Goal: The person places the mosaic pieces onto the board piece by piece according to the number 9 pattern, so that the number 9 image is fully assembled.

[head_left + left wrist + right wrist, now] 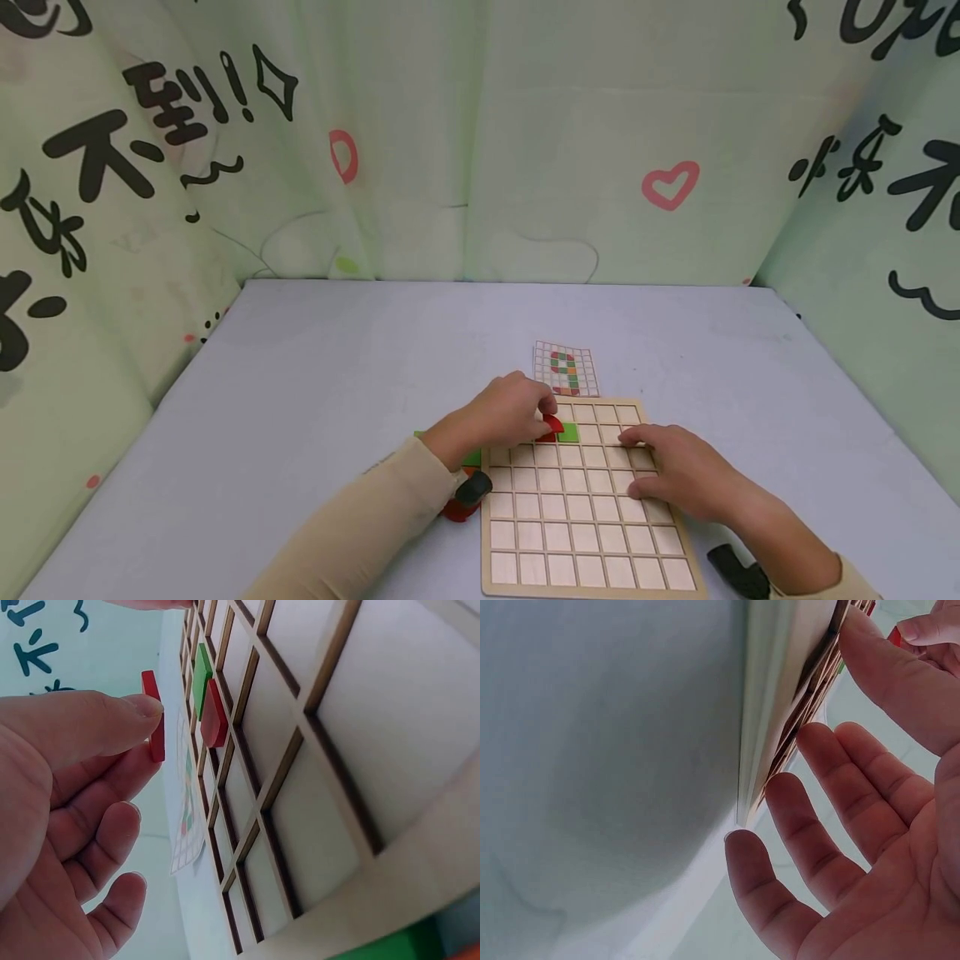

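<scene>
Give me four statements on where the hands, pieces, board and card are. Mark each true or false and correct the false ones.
1. Both hands hold pieces. False: the left hand pinches a red piece; the right hand holds none.
2. The right hand is at the board's right side. True.
3. A printed card lies beyond the board's far edge. True.
4. All green pieces lie off the board. False: a green square lies on it, beside another red piece.

- Left sleeve (352, 529): beige, creased, left of the grid board (592, 592)
- Left wrist device (474, 488): black, rounded, at the board's left edge
- Right sleeve (843, 583): beige, right of the board
- Right wrist device (738, 573): black, beside the board
</scene>
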The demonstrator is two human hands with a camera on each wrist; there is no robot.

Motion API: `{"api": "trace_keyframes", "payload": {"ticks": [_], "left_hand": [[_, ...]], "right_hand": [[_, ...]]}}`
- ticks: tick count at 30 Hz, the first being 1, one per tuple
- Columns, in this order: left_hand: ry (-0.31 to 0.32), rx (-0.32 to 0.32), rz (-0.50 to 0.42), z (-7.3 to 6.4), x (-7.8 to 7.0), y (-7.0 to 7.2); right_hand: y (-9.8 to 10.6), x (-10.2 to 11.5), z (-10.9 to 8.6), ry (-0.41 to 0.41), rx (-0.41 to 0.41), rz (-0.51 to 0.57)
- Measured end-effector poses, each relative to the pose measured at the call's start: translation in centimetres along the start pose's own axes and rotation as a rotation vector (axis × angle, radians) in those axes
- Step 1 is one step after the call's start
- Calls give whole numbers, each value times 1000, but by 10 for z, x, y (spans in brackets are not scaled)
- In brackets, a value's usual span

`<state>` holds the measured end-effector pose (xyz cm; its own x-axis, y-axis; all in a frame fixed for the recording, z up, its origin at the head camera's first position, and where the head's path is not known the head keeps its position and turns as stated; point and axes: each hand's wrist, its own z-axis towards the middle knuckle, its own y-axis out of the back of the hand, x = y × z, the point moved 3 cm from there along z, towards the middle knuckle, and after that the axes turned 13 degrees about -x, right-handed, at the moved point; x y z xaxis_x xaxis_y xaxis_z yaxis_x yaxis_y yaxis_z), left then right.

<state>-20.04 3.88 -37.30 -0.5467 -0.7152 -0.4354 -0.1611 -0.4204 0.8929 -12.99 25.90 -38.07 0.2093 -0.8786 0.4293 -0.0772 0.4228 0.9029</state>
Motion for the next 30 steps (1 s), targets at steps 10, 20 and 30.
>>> {"api": "trace_keyframes", "payload": {"ticks": [10,20,30], "left_hand": [[-33,-2,-17,5,-6,-6],[-56,13,-8,10,-13,-10],[-35,33,3,14,-19,-17]], "right_hand": [[1,0,-1,19,-12,-7],[1,0,-2,25,-19,-4],[0,-1,0,16,-21,-2]]}}
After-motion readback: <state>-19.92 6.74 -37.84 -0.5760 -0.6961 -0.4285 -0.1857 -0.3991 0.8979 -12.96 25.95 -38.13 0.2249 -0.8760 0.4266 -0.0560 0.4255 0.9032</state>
